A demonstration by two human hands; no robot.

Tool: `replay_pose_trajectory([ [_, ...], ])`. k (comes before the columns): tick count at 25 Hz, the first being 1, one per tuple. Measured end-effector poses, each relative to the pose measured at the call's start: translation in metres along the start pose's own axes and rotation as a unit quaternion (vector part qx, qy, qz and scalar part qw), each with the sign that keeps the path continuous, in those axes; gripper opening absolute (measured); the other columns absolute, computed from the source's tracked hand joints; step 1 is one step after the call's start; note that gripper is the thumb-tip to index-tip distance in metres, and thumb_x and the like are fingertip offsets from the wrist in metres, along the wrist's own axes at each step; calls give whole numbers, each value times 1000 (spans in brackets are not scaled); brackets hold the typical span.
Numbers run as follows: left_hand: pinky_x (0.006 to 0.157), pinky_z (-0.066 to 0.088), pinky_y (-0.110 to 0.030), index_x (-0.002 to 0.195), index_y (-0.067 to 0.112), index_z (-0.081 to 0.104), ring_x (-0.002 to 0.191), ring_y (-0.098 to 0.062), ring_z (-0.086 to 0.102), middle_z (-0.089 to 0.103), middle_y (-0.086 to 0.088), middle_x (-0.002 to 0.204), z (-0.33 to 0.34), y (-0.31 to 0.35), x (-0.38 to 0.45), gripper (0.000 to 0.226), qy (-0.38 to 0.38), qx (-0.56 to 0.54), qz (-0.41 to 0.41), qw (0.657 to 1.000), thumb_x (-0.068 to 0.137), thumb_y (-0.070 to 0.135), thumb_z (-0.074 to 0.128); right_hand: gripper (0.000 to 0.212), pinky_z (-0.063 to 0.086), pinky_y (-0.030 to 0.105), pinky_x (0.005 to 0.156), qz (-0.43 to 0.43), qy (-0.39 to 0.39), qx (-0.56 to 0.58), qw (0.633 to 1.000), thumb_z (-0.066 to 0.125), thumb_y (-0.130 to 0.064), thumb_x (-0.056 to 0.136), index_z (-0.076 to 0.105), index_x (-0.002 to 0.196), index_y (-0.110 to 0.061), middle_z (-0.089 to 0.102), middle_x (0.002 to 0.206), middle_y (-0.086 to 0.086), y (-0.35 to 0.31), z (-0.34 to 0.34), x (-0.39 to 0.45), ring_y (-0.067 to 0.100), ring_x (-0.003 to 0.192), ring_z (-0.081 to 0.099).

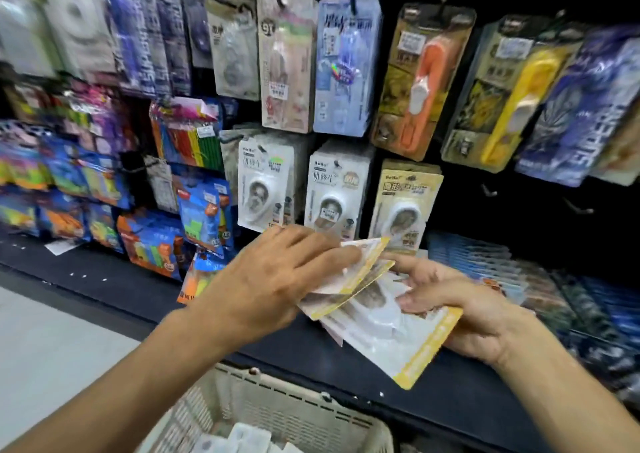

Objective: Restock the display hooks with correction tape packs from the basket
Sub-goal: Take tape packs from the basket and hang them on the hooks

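Note:
My right hand (464, 310) holds a fanned stack of yellow-edged correction tape packs (388, 328) from beneath, in front of the display. My left hand (277, 279) lies on top of the stack, its fingers pinching the uppermost pack (360, 265) at the corner. Matching yellow packs hang on a hook (403, 203) just above the hands. White correction tape packs (334, 189) hang to its left. The beige slotted basket (277, 407) stands below my arms, with a few white packs (242, 438) visible inside.
Rows of other blister packs fill the black peg wall, among them orange (420, 78) and yellow (509, 96) cutters at the upper right. Two bare hooks (575, 206) stick out at the right. Blue snack-like packs (201, 217) hang left. A black shelf ledge (433, 387) runs below.

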State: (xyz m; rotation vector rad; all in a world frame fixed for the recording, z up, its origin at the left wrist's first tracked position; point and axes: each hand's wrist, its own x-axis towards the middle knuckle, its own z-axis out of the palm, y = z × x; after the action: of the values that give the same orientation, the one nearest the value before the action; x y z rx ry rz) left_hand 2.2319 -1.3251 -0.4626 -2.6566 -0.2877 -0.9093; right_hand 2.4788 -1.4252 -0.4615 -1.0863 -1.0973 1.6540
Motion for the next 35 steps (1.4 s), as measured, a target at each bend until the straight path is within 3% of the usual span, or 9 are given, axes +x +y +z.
replay_pose_trajectory([
  [2, 77, 57, -40, 134, 19, 46, 98, -28, 69, 71, -6, 120, 3, 0, -3, 82, -2, -20, -21, 1000, 68, 8, 93, 73, 11, 74, 105, -11, 14, -4, 1000, 76, 6, 62, 63, 133, -5, 32, 144, 49, -6, -5, 0, 67, 129, 24],
  [6, 83, 59, -41, 134, 27, 47, 99, -22, 68, 71, 3, 121, 5, 0, 6, 79, 2, -92, -63, 994, 71, 11, 91, 77, 37, 52, 108, -15, -5, 48, 999, 59, 8, 65, 52, 141, 1, 47, 145, 37, -15, -17, -6, 48, 128, 47],
  [11, 94, 55, -28, 133, 52, 50, 110, -4, 65, 64, 29, 123, -3, -5, 2, 65, -33, -277, -166, 946, 75, 50, 78, 73, 49, 44, 103, -6, -23, 32, 999, 55, 6, 64, 62, 135, -4, 57, 140, 28, -22, -31, -10, 39, 123, 61],
  [15, 77, 59, -17, 110, 56, 63, 101, -1, 72, 74, 23, 109, -14, -8, 5, 48, 80, -485, -324, 808, 72, 37, 84, 66, 59, 43, 86, -37, 11, 56, 998, 67, 3, 67, 64, 132, -9, 62, 133, 30, -31, -48, -22, 38, 105, 71],
  [18, 63, 62, -24, 104, 32, 66, 88, -11, 77, 79, 15, 97, -10, -15, 7, 38, 236, -539, -471, 657, 71, 19, 78, 52, 54, 30, 44, -129, 187, -32, 973, 73, 1, 74, 68, 124, -13, 72, 97, 27, -26, -49, -17, 25, 57, 69],
  [21, 56, 62, -31, 104, 23, 69, 82, -20, 79, 81, 2, 97, -8, -17, 7, 28, 282, -581, -533, 546, 80, 8, 74, 38, 39, 22, 32, -182, 353, -92, 913, 65, 4, 89, 68, 119, -20, 72, 72, 10, -20, -38, -2, 15, 42, 59],
  [28, 59, 63, -34, 95, 29, 75, 86, -24, 79, 80, -1, 102, 2, -12, 6, 29, 260, -590, -528, 552, 68, 20, 80, 36, 47, 30, 52, -198, 389, -130, 890, 66, -2, 74, 76, 99, -27, 73, 72, 9, -23, -25, -3, 21, 59, 62],
  [33, 60, 63, -36, 102, 27, 73, 87, -24, 79, 81, 0, 99, 11, -8, 8, 27, 231, -570, -547, 567, 82, 8, 77, 36, 43, 24, 35, -189, 415, -125, 881, 61, 2, 94, 66, 115, -28, 79, 85, -4, -19, -14, 9, 12, 57, 69],
  [35, 65, 64, -39, 100, 28, 73, 88, -23, 79, 81, 3, 97, 11, -4, 9, 28, 222, -553, -555, 581, 82, 9, 79, 33, 54, 32, 54, -173, 446, -189, 858, 60, -9, 98, 62, 124, -30, 76, 108, -7, -14, -16, 15, 13, 84, 72],
])
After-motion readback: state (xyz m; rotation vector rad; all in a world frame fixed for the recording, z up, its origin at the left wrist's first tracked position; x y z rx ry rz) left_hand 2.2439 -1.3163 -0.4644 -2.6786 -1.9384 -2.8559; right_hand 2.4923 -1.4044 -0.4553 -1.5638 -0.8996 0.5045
